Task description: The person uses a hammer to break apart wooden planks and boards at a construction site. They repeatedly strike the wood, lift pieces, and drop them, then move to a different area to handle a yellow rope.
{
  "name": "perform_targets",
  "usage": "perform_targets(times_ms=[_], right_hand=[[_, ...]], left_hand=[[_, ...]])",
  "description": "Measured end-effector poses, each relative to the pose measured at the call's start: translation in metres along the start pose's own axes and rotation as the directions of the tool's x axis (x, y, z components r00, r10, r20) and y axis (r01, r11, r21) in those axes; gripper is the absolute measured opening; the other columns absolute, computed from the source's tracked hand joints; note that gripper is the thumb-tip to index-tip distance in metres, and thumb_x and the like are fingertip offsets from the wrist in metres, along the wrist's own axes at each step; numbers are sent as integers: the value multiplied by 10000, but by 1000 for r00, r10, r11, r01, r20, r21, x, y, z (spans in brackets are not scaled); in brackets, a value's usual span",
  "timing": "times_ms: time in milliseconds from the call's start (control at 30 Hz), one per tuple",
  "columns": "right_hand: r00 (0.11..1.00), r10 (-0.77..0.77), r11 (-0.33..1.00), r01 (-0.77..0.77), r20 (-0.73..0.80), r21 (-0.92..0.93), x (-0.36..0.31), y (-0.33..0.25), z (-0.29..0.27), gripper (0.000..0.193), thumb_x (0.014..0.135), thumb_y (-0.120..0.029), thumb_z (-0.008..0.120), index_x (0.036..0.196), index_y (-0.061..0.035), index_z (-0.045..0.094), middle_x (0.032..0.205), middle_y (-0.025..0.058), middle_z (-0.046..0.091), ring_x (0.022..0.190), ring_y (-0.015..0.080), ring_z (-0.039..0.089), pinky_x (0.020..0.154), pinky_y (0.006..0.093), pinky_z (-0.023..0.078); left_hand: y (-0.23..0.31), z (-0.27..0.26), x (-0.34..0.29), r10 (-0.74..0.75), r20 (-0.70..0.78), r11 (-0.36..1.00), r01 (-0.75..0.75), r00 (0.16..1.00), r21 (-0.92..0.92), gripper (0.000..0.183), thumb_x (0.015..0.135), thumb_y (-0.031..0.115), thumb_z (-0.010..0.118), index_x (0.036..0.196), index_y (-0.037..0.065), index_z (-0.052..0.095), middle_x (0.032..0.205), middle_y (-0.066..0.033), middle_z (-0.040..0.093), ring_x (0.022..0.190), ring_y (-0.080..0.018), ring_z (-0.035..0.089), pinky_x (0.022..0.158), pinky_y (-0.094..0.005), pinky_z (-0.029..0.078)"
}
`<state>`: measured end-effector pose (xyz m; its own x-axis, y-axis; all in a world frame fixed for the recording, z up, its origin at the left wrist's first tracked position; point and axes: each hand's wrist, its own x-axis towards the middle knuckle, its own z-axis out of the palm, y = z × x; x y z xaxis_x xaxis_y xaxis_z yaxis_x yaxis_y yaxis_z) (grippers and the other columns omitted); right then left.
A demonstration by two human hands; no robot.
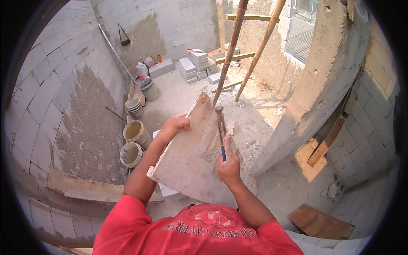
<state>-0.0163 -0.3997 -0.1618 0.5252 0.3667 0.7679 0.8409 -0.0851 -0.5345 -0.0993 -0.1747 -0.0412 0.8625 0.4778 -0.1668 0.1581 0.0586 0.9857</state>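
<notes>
"Where was that broad, flat, mortar-smeared board [187, 157]?"

"In front of the red short-sleeved shirt [204, 238], its left edge pinched in the left hand [173, 127]. The right hand [229, 166] was closed round a metal-headed hammer [222, 129] with a blue grip."

"Any danger?"

"A stray knock might have wrenched the board loose; I couldn't tell what supported it underneath."

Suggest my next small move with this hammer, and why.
I'd probably tap the board lightly with the hammer: your left hand already grips the board's edge, your right hand holds the hammer's handle, and its head sits near the board's far end.
</notes>
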Motion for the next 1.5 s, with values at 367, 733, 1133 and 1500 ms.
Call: perform_targets(times_ms=[367, 733, 1133, 1500], right_hand=[[737, 555, 364, -632, 386, 684, 1, -12, -46, 689, 1053, -346, 536, 1590, -84, 192, 831, 52, 565, 671, 94, 545, 549, 253, 515], [837, 427, 744, -540, 342, 393, -10, -33, -9, 643, 1042, -204, 524, 1615, -174, 234, 720, 37, 586, 597, 110, 565, 592, 284, 478], [682, 373, 625, -686, 629, 373, 8, -2, -9, 650, 1025, -225, 576, 1578, -44, 287, 724, 20, 564, 634, 96, 563, 590, 275, 480], [322, 857, 281, -947, 402, 157, -181, 135, -122, 100, 933, -78, 639, 1001, -78, 565, 760, -18, 559, 571, 65, 496, 506, 237, 396]], left_hand=[[-22, -17, -2, 4, 15, 999, -4, 1000, -37, 643, 717, 116, 584, 1352, 12, 581, 845, -34, 621, 688, -103, 577, 637, -235, 474], [-18, -12, -7, 17, -29, 999, -16, 999, 31, 660, 721, 123, 580, 1370, 7, 572, 882, -47, 639, 728, -114, 600, 671, -248, 503], [-9, -14, -25, -43, 66, 999, 43, 997, -2, 740, 730, 40, 568, 1462, -13, 474, 1195, -109, 659, 999, -160, 655, 891, -263, 519], [-63, -112, -180, -202, -42, 899, 202, 979, 388, 266, 853, 49, 759, 1107, -5, 701, 1135, -131, 723, 1055, -194, 671, 946, -341, 518]])
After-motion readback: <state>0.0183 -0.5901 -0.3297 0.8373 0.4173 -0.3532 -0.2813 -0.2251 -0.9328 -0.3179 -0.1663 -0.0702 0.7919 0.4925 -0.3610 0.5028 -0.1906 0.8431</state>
